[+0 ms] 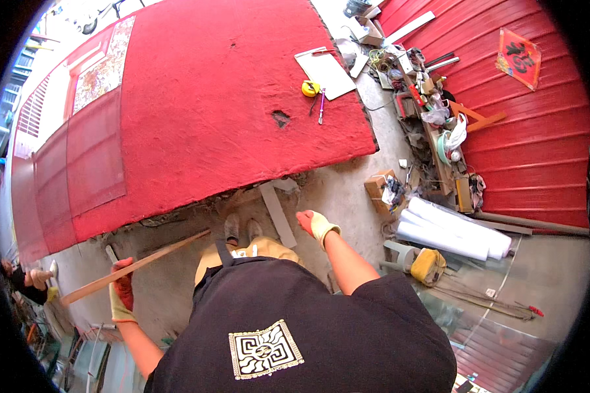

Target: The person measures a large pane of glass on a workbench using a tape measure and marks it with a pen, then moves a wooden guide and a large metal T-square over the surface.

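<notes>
Here, at near left, the gloved left hand (122,288) has its fingers clamped around a slim wooden strip (167,250), which slants before the near edge of the red-covered worktable (196,111). A yellow tape measure (310,88) lies at the table's far right. Nearer, the gloved right hand (319,227) hovers, whether its fingers are apart I cannot tell; white rolls (452,229) lie further right.

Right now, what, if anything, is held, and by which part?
The left grip holds a wooden strip near its middle; the right grip appears empty.
</notes>
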The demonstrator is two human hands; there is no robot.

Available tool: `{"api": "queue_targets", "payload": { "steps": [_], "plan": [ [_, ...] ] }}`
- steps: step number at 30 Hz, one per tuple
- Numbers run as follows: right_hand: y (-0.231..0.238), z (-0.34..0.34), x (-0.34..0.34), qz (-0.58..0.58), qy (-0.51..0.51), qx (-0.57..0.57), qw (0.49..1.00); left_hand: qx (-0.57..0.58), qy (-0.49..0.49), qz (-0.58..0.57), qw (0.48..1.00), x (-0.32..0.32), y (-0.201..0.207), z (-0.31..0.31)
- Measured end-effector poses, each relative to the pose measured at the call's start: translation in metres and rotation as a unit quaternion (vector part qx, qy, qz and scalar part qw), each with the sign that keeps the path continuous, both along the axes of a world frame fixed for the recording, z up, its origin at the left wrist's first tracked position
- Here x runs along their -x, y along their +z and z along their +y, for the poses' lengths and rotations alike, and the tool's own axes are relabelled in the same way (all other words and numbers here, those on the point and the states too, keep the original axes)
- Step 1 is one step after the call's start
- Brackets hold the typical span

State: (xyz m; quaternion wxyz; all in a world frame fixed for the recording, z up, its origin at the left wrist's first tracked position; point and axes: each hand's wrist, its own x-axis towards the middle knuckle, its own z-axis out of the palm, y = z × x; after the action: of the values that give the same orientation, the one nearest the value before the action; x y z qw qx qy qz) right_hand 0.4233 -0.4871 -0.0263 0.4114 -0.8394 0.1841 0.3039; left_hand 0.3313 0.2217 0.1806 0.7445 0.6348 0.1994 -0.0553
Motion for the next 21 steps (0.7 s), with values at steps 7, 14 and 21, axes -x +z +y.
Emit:
{"api": "queue_targets", "payload": {
  "steps": [7, 14, 21],
  "plan": [
    [0.051, 0.035, -0.019, 0.064, 0.081, -0.019, 0.995, -0.079, 0.055, -0.071, 0.993, 0.031, 0.092, -0.034],
    [0.084, 0.056, -0.01, 0.002, 0.214, -0.009, 0.977, -0.031, 0.175, -0.132, 0.975, 0.029, 0.138, -0.081],
    [0.13, 0.101, -0.033, -0.214, 0.314, -0.083, 0.921, 0.137, 0.22, -0.288, 0.922, 0.015, 0.157, -0.126]
  ]
}}
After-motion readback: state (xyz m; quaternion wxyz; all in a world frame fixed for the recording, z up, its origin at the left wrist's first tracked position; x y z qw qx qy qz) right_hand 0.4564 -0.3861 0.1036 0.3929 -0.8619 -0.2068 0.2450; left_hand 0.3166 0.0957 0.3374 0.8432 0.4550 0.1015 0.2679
